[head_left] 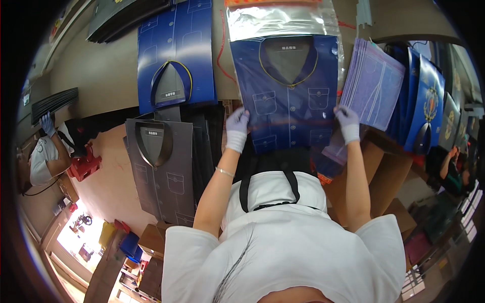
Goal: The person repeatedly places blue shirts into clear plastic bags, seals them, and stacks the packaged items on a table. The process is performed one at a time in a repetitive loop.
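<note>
In front of me lies a flat blue paper bag [292,113] printed like a shirt, with a collar-shaped cutout and a yellow cord. It is inside a clear plastic sleeve [283,22] whose upper part extends beyond it. My left hand [237,123], in a pale glove, pinches the left edge of the sleeved bag. Opposite it, my gloved right hand [347,120] has its fingers closed on the right edge. Beyond my right hand lies a stack of purple-looking sleeved bags [374,83].
Blue shirt-print bags [174,45] and a stack of grey ones [164,177] stand to the left. More blue bags [424,106] are at the right. Open cardboard boxes [384,166] sit below my right forearm. Another person [48,156] works at the far left, near a red stool [87,162].
</note>
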Motion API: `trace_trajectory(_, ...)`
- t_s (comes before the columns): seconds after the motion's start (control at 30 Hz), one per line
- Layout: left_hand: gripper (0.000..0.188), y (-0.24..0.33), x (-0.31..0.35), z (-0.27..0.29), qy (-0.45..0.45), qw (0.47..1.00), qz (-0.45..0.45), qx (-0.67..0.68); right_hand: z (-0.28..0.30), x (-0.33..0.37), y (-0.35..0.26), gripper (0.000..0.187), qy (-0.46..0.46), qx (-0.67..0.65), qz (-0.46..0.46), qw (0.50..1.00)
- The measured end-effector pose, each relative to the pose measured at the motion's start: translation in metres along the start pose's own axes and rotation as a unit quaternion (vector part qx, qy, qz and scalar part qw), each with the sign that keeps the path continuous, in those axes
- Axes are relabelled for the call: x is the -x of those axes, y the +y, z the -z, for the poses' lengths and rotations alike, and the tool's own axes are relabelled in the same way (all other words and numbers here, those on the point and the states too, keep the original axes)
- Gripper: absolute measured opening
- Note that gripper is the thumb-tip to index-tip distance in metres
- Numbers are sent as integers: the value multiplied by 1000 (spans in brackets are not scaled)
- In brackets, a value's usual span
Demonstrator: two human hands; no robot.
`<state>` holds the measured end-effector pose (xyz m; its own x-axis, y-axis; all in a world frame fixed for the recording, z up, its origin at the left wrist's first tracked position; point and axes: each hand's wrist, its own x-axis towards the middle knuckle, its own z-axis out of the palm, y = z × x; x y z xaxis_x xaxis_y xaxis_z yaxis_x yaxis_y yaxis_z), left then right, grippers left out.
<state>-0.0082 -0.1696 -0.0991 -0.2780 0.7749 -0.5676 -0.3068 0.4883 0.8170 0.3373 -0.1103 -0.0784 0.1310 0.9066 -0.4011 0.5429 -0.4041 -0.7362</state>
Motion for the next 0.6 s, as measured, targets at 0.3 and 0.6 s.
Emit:
trace_trajectory(0.3,19,-14,52,31,-265,934,108,-212,-38,93,65,21,-67,-386,-157,907)
trace_trajectory(0.6,24,70,37,-14,-292,952,-69,-65,94,79,-208,25,111,-24,282,953)
